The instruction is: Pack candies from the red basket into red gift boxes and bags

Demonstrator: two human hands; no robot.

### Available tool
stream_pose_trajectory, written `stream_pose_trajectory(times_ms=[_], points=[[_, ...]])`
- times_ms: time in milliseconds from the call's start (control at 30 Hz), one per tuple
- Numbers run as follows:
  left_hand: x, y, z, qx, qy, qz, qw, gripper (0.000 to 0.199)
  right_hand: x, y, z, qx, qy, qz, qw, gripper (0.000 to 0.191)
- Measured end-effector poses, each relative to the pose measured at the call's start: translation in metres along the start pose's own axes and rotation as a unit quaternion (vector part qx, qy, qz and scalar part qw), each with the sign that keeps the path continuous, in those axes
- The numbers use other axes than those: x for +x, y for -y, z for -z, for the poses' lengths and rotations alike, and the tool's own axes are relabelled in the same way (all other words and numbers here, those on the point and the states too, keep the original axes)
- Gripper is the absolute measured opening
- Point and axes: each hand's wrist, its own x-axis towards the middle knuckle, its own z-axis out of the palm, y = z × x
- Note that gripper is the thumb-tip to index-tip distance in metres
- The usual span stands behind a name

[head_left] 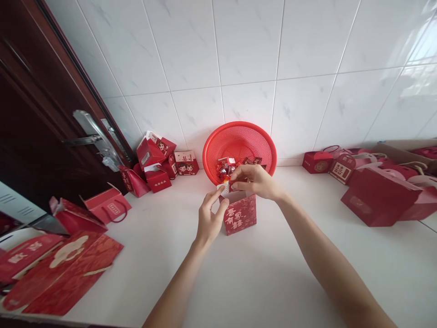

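A red paper gift box [240, 216] with pale Chinese characters stands upright on the white surface, its top open and its pale inside showing. My left hand [209, 218] grips its left upper edge between thumb and forefinger, beside a pale raised flap. Over the opening, my right hand [257, 181] is closed in a pinch; what its fingertips hold, if anything, I cannot make out. Directly behind stands a red plastic basket [239, 128], tilted toward me, with wrapped sweets [224, 168] in its bottom. My right hand covers part of the sweets.
Several small red boxes [157, 178] cluster at the back left, with flat red cartons [68, 269] nearer me. More red boxes [378, 196] are piled at the right. A tiled wall [249, 54] closes the back; a dark door [44, 91] stands left.
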Motion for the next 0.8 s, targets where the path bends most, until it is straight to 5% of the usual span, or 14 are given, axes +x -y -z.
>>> stream_pose_trajectory(times_ms=[200,433,800], points=[[0.001,0.0,0.001,0.006,0.003,-0.002,1.0,0.042,-0.003,0.0,-0.001,-0.151,0.099,-0.003,0.984,0.009],[0.0,-0.001,0.001,0.005,0.009,0.003,1.0,0.042,-0.004,0.001,0.0,-0.172,0.114,-0.005,0.979,0.012],[-0.001,-0.001,0.001,0.005,0.013,0.013,1.0,0.045,-0.005,0.004,0.021,-0.128,-0.038,0.029,0.991,0.011]])
